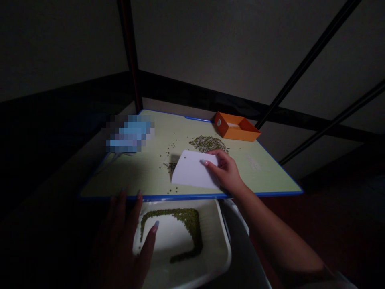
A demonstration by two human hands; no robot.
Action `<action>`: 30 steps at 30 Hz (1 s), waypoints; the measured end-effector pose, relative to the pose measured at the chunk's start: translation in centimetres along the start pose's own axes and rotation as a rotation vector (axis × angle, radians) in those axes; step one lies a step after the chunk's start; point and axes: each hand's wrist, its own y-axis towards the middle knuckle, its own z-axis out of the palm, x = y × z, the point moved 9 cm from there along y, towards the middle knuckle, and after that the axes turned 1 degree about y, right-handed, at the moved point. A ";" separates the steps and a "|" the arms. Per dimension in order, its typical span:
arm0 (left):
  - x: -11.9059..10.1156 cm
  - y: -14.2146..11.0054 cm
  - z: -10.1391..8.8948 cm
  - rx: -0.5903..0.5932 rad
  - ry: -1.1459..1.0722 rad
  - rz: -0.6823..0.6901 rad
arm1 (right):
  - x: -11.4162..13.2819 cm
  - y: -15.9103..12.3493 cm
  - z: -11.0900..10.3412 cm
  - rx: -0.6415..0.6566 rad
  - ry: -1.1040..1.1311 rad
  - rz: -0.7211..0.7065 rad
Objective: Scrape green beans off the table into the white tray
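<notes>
Head view: your right hand [224, 168] has its fingers closed on a white card [192, 168], the thumb flat on the upper face and the others at the far side and behind. Gripping it by the right end leaves the broad left edge free, probably so that it can meet the bench [144, 172] unobstructed. The card leans over the surface near its front edge, between a heap of green grains [207, 143] behind it and a small cluster of darker grains [170, 166] at its left end.

Your left hand [123, 241] holds nothing that shows; its fingers are spread wide, over the left side of a white basin [225, 249]. Shadow hides much of it, so you cannot tell whether it steadies the basin or touches the bench edge. The basin sits right below that edge, a position that would let it catch whatever comes over; green grains [197, 228] already line its far and right sides in a band.

An orange box [240, 132] stands at the back right corner, apparently set aside to leave working room. At the back left lies a blurred blue object [132, 134], too pixelated to identify.
</notes>
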 end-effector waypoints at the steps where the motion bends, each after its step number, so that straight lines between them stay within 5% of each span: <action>1: -0.1 0.0 -0.1 -0.003 0.000 0.008 | 0.0 0.0 0.3 0.030 0.001 0.005; 7: 0.0 0.1 0.0 0.016 -0.001 0.005 | -0.1 -0.2 1.3 0.146 0.064 0.056; 16: 0.0 0.0 0.1 0.029 0.001 -0.005 | -0.1 0.0 0.5 0.029 0.036 0.022; 26: 0.0 0.1 0.0 0.021 -0.014 0.003 | 0.7 -0.1 3.9 0.160 0.065 0.047; 30: 0.2 0.1 0.2 0.046 -0.010 -0.015 | 0.0 -0.2 2.1 0.105 0.169 0.116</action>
